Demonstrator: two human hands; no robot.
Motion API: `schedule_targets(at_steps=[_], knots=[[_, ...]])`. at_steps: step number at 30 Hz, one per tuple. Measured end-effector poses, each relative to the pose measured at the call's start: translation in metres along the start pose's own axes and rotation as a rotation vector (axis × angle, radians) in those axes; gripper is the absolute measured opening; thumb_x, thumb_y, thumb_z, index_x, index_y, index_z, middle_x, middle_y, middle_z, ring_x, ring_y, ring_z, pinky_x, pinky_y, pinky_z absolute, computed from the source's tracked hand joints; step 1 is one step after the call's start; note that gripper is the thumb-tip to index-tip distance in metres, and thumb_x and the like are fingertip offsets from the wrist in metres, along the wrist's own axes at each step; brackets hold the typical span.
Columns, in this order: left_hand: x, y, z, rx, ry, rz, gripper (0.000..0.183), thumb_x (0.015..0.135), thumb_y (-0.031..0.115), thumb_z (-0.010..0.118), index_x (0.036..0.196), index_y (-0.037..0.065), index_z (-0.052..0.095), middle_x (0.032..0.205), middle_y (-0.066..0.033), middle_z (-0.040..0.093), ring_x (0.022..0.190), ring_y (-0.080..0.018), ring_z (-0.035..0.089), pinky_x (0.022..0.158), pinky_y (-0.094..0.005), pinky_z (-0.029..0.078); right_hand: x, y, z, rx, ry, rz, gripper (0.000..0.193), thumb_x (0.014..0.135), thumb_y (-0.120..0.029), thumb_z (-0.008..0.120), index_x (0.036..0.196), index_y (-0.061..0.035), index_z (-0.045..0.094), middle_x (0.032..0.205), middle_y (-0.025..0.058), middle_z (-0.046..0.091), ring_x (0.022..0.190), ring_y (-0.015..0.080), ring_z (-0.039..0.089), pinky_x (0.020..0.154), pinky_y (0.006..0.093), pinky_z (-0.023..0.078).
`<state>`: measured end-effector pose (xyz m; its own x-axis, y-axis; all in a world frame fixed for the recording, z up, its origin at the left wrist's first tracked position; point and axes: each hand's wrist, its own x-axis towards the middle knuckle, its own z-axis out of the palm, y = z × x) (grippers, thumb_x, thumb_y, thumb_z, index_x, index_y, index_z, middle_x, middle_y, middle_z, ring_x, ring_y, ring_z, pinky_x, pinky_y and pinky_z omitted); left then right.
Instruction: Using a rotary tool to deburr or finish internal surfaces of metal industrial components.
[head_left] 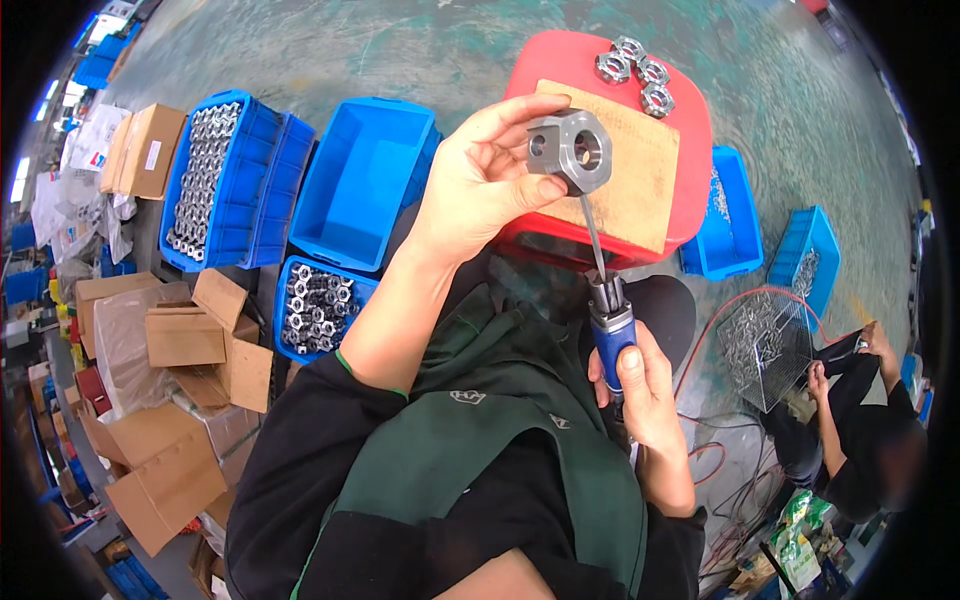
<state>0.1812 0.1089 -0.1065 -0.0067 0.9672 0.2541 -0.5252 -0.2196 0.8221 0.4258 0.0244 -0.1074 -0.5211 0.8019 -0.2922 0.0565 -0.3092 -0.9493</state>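
A grey-green concrete floor (400, 40) runs across the whole workshop, crowded with crates and cardboard. In front of the person stands a red plastic stool (690, 130) with a worn wooden board (640, 170) lying on its top; 4 loose steel nuts (634, 68) sit on the bare red part behind the board.

Straight edges bend toward the rim, and the far corners are dark. Another person (850, 420) crouches at the right edge, partly cut off, hands at a wire basket (765, 345) whose contents are too fine to make out. The lower end of the tool is hidden inside the fist.

The left hand (480, 185) pinches a large hexagonal steel nut (572, 150) between thumb and fingers, holding it raised over the near edge of the board. The right hand (640, 385) is wrapped tight around the blue handle of a pick-like tool (608, 310), whose thin shaft reaches up to the underside of the nut.

To the left, 1 tall blue crate (265, 180) is packed with rows of nuts, 1 blue bin (365, 180) beside it looks empty, and 1 small blue bin (315, 305) holds a jumble of nuts. 2 more blue bins (735, 215) stand right of the stool with small metal parts. Open cardboard boxes (190, 335) pile up at lower left
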Motion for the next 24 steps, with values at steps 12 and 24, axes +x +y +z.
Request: schedule_targets(at_steps=[12,24], knots=[[-0.006,-0.002,0.006,0.03,-0.052,-0.083,0.072,0.069,0.015,0.084,0.129,-0.004,0.049,0.121,-0.0111,0.059,0.109,-0.0194,0.058,0.093,-0.0305,0.047,0.006,0.009,-0.015,0.895,-0.453,0.329,0.071,0.094,-0.054,0.045,0.146,-0.0086,0.025,0.075,0.0168,0.058,0.04,0.0127,0.047,0.037,0.0235,0.039],[-0.01,-0.013,-0.004,-0.022,-0.048,-0.041,0.06,0.077,-0.001,0.075,0.13,-0.002,0.047,0.121,-0.0133,0.058,0.109,-0.0202,0.059,0.091,-0.0322,0.051,0.006,0.009,-0.012,0.845,-0.446,0.28,0.06,0.097,-0.047,0.044,0.143,-0.012,0.028,0.074,0.013,0.054,0.041,0.0103,0.044,0.037,0.023,0.038]])
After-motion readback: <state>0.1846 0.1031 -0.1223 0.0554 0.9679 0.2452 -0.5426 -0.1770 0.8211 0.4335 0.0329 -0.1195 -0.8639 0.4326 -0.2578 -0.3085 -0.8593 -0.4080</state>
